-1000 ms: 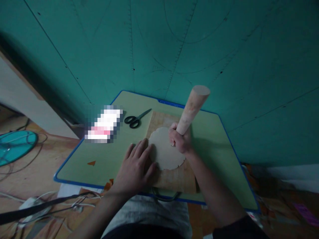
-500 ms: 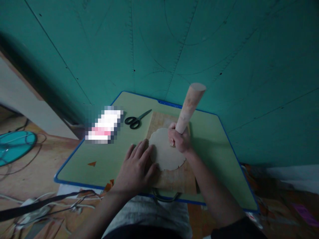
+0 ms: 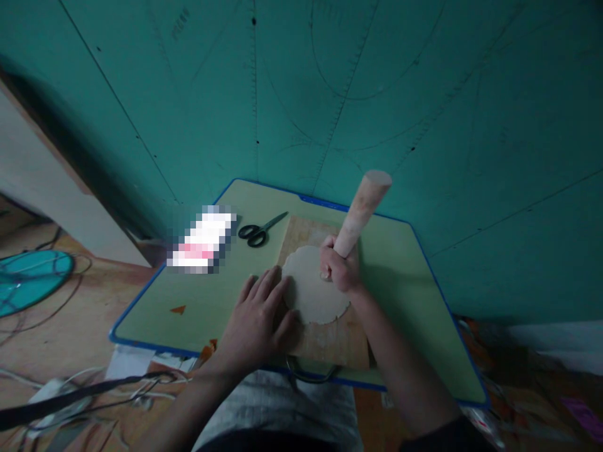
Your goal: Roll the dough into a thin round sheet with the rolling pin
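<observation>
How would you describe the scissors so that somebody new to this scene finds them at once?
Find the green table with the blue rim. At its far edge, left of the wooden board, lie the scissors. They are the only black, metal thing there, with their blades pointing right.

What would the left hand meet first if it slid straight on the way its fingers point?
The left hand lies flat, fingers aimed up and right. Their tips already touch the dough on the board, so it would likely meet the dough first.
</observation>
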Motion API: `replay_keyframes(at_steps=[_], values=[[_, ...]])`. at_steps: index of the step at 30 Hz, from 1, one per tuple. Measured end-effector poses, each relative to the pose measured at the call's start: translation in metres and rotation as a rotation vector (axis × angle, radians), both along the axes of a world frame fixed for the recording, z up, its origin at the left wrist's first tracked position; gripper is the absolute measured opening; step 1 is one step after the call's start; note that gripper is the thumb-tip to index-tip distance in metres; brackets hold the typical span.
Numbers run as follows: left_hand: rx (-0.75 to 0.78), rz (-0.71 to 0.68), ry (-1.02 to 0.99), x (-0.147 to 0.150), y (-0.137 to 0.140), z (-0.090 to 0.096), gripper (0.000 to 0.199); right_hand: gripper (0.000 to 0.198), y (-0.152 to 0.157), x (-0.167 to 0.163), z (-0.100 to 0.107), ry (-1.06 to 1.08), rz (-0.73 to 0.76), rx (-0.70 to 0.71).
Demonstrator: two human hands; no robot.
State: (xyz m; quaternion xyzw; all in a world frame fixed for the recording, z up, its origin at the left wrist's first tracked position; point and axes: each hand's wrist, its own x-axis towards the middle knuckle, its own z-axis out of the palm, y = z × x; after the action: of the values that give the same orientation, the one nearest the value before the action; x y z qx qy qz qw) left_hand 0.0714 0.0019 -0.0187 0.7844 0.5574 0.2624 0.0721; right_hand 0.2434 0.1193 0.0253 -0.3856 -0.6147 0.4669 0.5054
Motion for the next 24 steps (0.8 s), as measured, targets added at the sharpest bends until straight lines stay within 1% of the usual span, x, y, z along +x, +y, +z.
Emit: replay_keyframes(at_steps=[2, 3, 5, 7, 8, 9, 10, 13, 14, 15, 16, 19, 20, 22, 24], values=[[-0.006, -0.001, 0.012, -0.001, 0.0, 0.0, 0.051, 0.028, 0.003, 0.0, 0.002, -0.034, 0.071, -0.032], [-0.006, 0.001, 0.018, -0.001, 0.0, 0.0, 0.051, 0.028, 0.003, 0.0, 0.002, -0.043, 0.076, -0.035], [0.0, 0.005, 0.027, -0.001, 0.0, 0.0, 0.05, 0.028, 0.0, -0.001, 0.0, -0.028, 0.008, -0.009], [0.004, 0.003, 0.037, -0.001, 0.0, 0.0, 0.049, 0.029, -0.003, -0.001, -0.003, 0.028, -0.118, 0.036], [0.005, 0.001, 0.043, -0.001, 0.0, 0.0, 0.049, 0.029, -0.004, -0.001, -0.004, 0.049, -0.154, 0.051], [0.004, -0.001, 0.048, -0.001, 0.0, 0.001, 0.049, 0.028, -0.004, -0.001, -0.004, 0.055, -0.154, 0.055], [0.001, 0.0, 0.051, -0.001, 0.001, 0.001, 0.049, 0.028, -0.003, -0.001, -0.004, 0.044, -0.115, 0.049], [-0.009, 0.006, 0.045, -0.001, 0.001, 0.003, 0.048, 0.027, 0.002, 0.001, -0.001, -0.024, 0.081, -0.005], [-0.012, 0.006, 0.043, -0.001, 0.001, 0.003, 0.048, 0.028, 0.004, 0.001, 0.0, -0.038, 0.105, -0.013], [-0.012, 0.006, 0.041, -0.001, 0.001, 0.003, 0.048, 0.028, 0.005, 0.001, 0.0, -0.042, 0.094, -0.009], [-0.012, 0.003, 0.043, -0.001, 0.001, 0.003, 0.048, 0.029, 0.004, 0.001, -0.001, -0.033, 0.051, 0.003], [0.003, 0.003, 0.05, -0.001, 0.001, 0.001, 0.049, 0.028, 0.0, 0.001, -0.006, 0.064, -0.149, 0.068], [0.009, 0.005, 0.051, -0.001, 0.001, 0.0, 0.049, 0.027, -0.002, 0.002, -0.009, 0.102, -0.189, 0.079], [0.017, 0.005, 0.05, -0.001, 0.001, -0.002, 0.049, 0.026, -0.006, 0.003, -0.012, 0.14, -0.191, 0.074], [0.016, 0.0, 0.047, -0.001, 0.001, -0.003, 0.05, 0.025, -0.007, 0.005, -0.013, 0.127, -0.126, 0.046]])
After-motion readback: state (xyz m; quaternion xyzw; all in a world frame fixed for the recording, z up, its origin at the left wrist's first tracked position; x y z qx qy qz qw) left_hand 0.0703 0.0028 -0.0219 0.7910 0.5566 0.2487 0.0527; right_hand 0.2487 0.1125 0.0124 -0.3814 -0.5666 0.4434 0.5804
